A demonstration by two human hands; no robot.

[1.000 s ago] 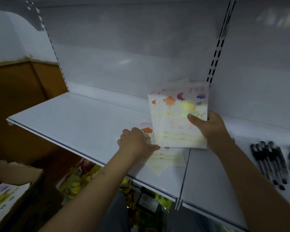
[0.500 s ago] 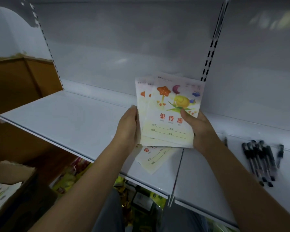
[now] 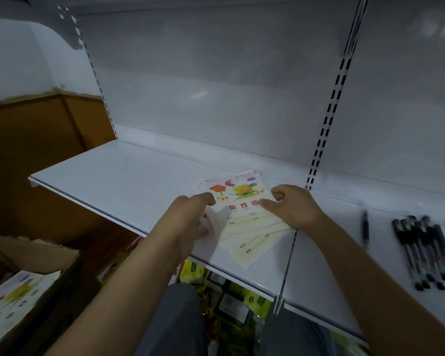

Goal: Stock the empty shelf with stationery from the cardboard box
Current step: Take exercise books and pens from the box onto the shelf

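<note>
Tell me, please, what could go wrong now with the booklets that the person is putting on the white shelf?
1. The pale yellow paper exercise booklets lie fanned and askew on the white metal shelf, and the lowest corner reaches close to the front edge; a nudge might send one off.
2. The left hand lifts a curled corner, which may crease.
3. The stack lies beside the seam to the next shelf panel, so an edge could perhaps catch there.

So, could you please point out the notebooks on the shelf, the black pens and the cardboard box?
notebooks (image 3: 244,201), head view, top cover's red title.
black pens (image 3: 421,250), head view, middle of the bundle.
cardboard box (image 3: 49,253), head view, its torn upper flap.
</note>
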